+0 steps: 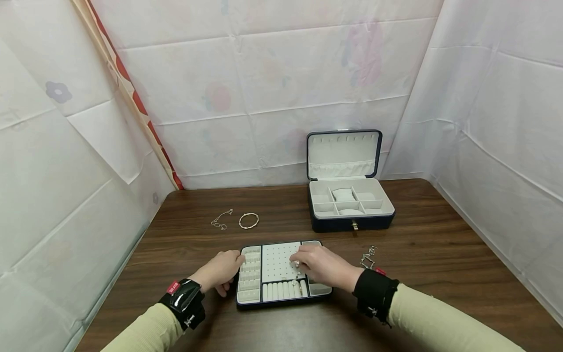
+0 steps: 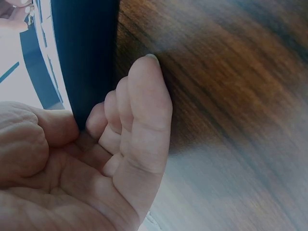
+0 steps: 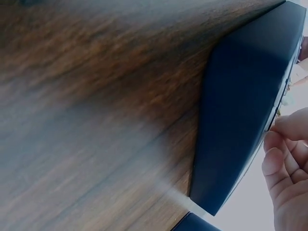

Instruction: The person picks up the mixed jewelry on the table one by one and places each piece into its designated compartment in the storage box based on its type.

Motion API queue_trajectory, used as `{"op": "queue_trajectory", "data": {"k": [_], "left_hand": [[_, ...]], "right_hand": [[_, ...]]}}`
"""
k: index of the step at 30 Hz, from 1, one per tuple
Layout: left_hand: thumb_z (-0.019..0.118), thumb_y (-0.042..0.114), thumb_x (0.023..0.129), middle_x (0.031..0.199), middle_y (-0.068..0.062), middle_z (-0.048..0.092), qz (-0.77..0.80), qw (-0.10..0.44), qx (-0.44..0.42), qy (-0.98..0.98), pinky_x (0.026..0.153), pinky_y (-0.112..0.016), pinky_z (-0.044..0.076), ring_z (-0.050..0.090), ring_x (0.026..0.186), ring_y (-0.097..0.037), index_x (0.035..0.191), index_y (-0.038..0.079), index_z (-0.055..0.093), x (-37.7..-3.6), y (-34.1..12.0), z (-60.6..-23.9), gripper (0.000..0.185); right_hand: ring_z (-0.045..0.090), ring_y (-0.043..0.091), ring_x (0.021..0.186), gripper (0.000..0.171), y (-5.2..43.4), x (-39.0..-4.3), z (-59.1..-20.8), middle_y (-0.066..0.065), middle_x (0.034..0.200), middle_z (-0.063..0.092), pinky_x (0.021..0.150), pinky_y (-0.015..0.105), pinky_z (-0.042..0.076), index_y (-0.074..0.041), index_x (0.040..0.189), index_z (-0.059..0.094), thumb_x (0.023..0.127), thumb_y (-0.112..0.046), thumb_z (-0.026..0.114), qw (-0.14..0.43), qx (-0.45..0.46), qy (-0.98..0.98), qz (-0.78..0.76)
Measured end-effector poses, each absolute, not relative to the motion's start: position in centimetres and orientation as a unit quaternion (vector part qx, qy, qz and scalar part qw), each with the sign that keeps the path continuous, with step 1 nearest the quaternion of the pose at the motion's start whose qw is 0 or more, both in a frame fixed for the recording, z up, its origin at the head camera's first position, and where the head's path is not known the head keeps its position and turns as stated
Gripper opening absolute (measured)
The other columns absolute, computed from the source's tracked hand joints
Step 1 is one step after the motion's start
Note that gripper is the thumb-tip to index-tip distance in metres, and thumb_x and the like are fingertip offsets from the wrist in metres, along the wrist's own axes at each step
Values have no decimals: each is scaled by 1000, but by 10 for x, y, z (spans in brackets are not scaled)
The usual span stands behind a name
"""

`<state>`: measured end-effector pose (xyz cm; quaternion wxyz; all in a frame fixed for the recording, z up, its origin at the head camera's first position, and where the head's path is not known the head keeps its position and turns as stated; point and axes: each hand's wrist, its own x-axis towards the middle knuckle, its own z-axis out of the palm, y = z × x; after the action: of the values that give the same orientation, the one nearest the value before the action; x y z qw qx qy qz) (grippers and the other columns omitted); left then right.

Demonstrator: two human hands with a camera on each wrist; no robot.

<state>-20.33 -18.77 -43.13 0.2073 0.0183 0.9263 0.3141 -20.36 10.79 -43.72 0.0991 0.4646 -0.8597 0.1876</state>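
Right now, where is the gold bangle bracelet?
In the head view, the gold bangle bracelet lies on the dark wooden table, left of the open navy jewellery box and just right of a thin silver chain.

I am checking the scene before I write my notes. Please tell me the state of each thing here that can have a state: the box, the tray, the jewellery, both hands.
Box: lid open, upright.
Tray: out of the box, flat on the table.
Bangle: loose on the table.
Left chain: loose on the table.
Right chain: loose beside the tray.
Left hand: grips the tray's left edge.
Right hand: over the tray, fingers curled; grip unclear.
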Motion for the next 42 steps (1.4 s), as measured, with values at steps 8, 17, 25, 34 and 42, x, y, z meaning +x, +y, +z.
{"op": "queue_trajectory", "data": {"k": [8, 17, 25, 34, 42], "left_hand": [[40, 21, 109, 72, -19, 56, 315, 207, 16, 926, 43, -40, 56, 59, 54, -29, 122, -2, 58, -203, -188, -432, 32], [40, 21, 109, 71, -20, 56, 315, 208, 15, 926, 43, -40, 56, 59, 54, -29, 123, -2, 58, -203, -187, -432, 33], [41, 22, 109, 72, -20, 56, 317, 209, 16, 925, 43, -40, 56, 60, 55, -29, 123, -2, 58, -203, -187, -430, 33], [40, 22, 110, 72, -19, 57, 315, 210, 18, 925, 43, -39, 56, 60, 55, -29, 124, -3, 58, -203, -189, -431, 34], [40, 22, 109, 71, -19, 57, 311, 205, 21, 928, 42, -39, 56, 60, 54, -28, 123, -3, 58, -203, -188, -431, 33]], "right_hand": [[62, 8, 82, 25, 118, -203, -429, 4, 97, 69, 72, 21, 54, -5, 111, 73, 90, 8, 67, 108, 440, -869, 198], [54, 6, 76, 22, 132, -211, -423, 2, 95, 68, 68, 22, 51, -4, 110, 74, 93, 5, 65, 131, 406, -877, 223], [60, 8, 81, 22, 149, -217, -416, 4, 99, 72, 72, 27, 53, -8, 111, 74, 95, 3, 64, 153, 375, -886, 226], [63, 9, 86, 17, 166, -220, -415, 2, 100, 73, 75, 30, 56, -8, 108, 75, 95, 0, 68, 145, 346, -900, 224], [66, 11, 88, 19, 178, -219, -414, 3, 102, 74, 77, 36, 56, -9, 110, 74, 95, 0, 67, 142, 330, -908, 216]]}}
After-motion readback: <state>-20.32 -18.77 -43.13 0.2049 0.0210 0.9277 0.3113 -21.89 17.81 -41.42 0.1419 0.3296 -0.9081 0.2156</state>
